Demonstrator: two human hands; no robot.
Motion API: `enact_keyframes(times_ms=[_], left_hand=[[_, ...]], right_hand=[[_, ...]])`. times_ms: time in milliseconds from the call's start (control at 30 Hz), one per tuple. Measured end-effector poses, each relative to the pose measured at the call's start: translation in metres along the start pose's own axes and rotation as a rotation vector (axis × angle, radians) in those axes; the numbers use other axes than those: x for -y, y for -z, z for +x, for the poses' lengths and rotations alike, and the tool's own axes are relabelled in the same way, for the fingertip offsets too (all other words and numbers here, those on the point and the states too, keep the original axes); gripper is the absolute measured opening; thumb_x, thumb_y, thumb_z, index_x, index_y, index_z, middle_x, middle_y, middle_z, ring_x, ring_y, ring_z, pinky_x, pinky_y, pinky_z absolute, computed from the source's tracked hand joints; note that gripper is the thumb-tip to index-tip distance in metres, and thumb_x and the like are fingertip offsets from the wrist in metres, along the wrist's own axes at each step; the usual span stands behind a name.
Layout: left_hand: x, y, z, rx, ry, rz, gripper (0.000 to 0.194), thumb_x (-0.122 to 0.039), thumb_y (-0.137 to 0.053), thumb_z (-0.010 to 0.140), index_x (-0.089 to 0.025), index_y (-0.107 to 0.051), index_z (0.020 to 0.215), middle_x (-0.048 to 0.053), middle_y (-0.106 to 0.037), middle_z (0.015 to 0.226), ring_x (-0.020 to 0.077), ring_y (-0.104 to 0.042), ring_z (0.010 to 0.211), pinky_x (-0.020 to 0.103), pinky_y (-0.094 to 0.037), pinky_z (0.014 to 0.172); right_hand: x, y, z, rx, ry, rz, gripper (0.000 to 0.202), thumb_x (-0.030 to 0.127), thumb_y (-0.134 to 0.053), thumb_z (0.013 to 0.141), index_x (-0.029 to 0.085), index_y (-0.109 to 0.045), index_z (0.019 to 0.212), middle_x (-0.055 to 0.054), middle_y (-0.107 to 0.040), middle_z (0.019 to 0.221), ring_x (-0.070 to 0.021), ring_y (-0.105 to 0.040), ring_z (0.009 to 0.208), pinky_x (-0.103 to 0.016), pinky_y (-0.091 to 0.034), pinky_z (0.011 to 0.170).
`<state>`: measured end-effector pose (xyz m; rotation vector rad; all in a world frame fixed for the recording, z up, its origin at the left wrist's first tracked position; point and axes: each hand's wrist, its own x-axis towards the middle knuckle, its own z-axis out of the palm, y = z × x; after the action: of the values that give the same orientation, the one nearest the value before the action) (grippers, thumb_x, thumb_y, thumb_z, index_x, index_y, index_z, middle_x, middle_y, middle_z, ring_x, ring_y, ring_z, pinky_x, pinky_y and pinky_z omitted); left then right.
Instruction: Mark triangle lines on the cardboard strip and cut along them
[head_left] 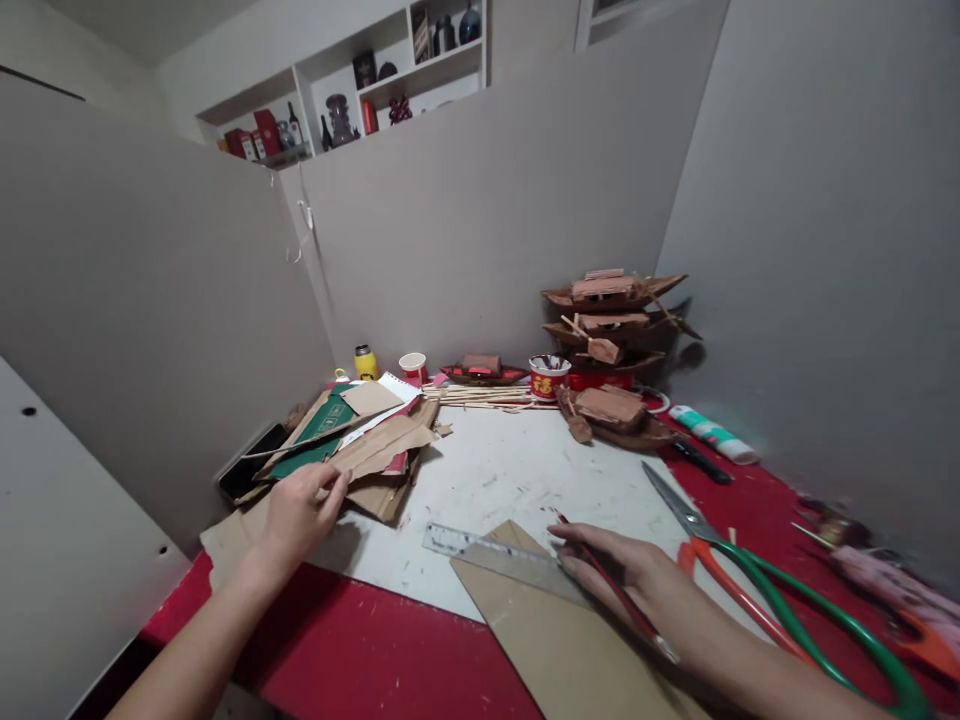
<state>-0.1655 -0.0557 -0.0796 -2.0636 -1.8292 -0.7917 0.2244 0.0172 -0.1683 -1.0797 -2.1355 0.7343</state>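
Note:
My left hand (304, 505) is at the left pile of scrap, its thumb and fingers closed on the near edge of a torn brown cardboard piece (386, 447). Between the thumb and fingers of my right hand (634, 580) sits a dark red pencil (619, 590), its tip toward the far side. Just left of that hand, a clear ruler (491, 555) lies across a tan cardboard sheet (559, 640). The sheet reaches over the near edge of the white work surface (487, 460); the ruler's right end is hidden near my right hand.
Big scissors (709, 545) with red and green handles lie open at right, beside a black-handled knife (701, 460) and a white-green tube (712, 433). Brown model boats (611, 350) are stacked behind. Thin sticks (480, 396), a paper cup (412, 368) and a yellow bottle (366, 363) line the back.

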Motion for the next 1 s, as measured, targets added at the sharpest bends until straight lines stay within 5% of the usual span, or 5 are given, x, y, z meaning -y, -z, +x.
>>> enact_keyframes(times_ms=[167,367,833,1000], left_hand=[[0.018,0.006,-0.007,0.136,0.085,0.159,0.026,-0.033,-0.06,0.098,-0.019,-0.062,0.12,0.009,-0.063,0.121,0.0219,-0.065,0.099,0.042,-0.056,0.084],[0.03,-0.005,0.024,0.314,0.06,0.26,0.031,-0.033,-0.062,0.097,-0.019,-0.06,0.124,0.009,-0.062,0.125,0.0237,-0.065,0.102,0.044,-0.056,0.085],[0.041,0.006,0.069,0.338,-0.039,0.527,0.03,-0.033,-0.061,0.097,-0.02,-0.06,0.125,0.01,-0.06,0.129,0.0245,-0.063,0.106,0.045,-0.055,0.089],[0.044,-0.004,0.084,0.391,-0.012,0.59,0.033,-0.034,-0.062,0.097,-0.019,-0.059,0.126,0.01,-0.06,0.128,0.0251,-0.064,0.106,0.046,-0.055,0.088]], right_hand=[[-0.003,-0.002,0.001,-0.003,-0.004,-0.01,0.041,0.045,-0.051,0.095,0.015,-0.07,0.117,-0.017,-0.076,0.111,-0.0301,-0.073,0.099,-0.038,-0.056,0.086],[0.002,0.001,0.0,0.001,0.002,-0.007,0.041,0.045,-0.052,0.095,0.016,-0.072,0.115,-0.015,-0.078,0.106,-0.0293,-0.074,0.094,-0.036,-0.057,0.083],[-0.007,-0.003,0.002,-0.018,0.057,0.051,0.035,0.041,-0.055,0.094,0.019,-0.073,0.114,-0.012,-0.078,0.098,-0.0276,-0.073,0.087,-0.034,-0.057,0.078],[-0.006,-0.003,0.003,0.009,0.065,0.041,0.038,0.041,-0.052,0.095,0.016,-0.071,0.117,-0.011,-0.077,0.09,-0.0252,-0.072,0.079,-0.035,-0.057,0.075]])
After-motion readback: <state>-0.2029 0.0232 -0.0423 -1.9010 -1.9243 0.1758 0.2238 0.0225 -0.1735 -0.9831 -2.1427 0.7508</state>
